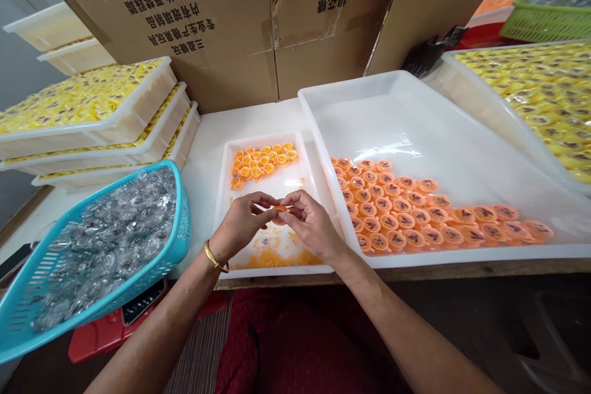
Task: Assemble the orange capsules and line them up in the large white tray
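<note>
Both hands meet over a small white tray (225, 197), pinching one small orange round cup (279, 215) between them. My left hand (244, 221), with a gold bangle at its wrist, grips the cup from the left. Thumb and fingers of my right hand (311, 225) close on its right side; the fingers cover much of the cup. At the tray's far end stand several orange cups (263, 163) filled with orange bits. Loose orange crumbs (272, 257) lie along its near edge.
A large white tray (369, 98) at right holds rows of orange cups with printed tops (406, 221). At left, a blue basket (182, 209) holds clear plastic pieces (124, 221). Stacked trays (152, 98) of yellow pieces stand behind it. Cardboard (240, 68) walls the back.
</note>
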Available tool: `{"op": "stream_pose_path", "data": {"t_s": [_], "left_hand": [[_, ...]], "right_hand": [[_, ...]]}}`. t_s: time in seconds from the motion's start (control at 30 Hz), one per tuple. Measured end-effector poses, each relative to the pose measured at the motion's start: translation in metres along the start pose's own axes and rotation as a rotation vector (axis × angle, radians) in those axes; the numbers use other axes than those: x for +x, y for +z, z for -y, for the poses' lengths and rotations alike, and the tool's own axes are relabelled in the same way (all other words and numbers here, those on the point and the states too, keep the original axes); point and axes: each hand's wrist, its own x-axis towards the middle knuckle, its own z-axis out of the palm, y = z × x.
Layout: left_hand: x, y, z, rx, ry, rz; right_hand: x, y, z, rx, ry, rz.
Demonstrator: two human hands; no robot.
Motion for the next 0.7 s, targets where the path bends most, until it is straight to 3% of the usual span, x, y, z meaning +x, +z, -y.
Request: {"op": "stream_pose_path", "data": {"t_s": [0.13,0.3,0.43,0.57,0.7], "left_hand": [[-0.003,0.010,0.007,-0.109,0.013,0.035],[-0.006,0.030,0.015,-0.038,0.160,-0.138],[-0.013,0.030,0.017,-0.158,0.091,-0.119],[-0.017,0.026,0.019,-0.190,0.061,-0.107],[-0.022,0.032,0.011,-0.216,0.050,-0.093]], "right_hand": [[0.000,-0.002,-0.001,-0.022,-0.010,-0.010],[0.000,-0.002,0.000,0.055,0.031,-0.052],[-0.005,0.001,0.005,0.010,0.031,-0.088],[-0.011,0.005,0.010,-0.014,0.085,-0.045],[-0.016,-0.008,0.036,-0.072,0.122,-0.052]]}}
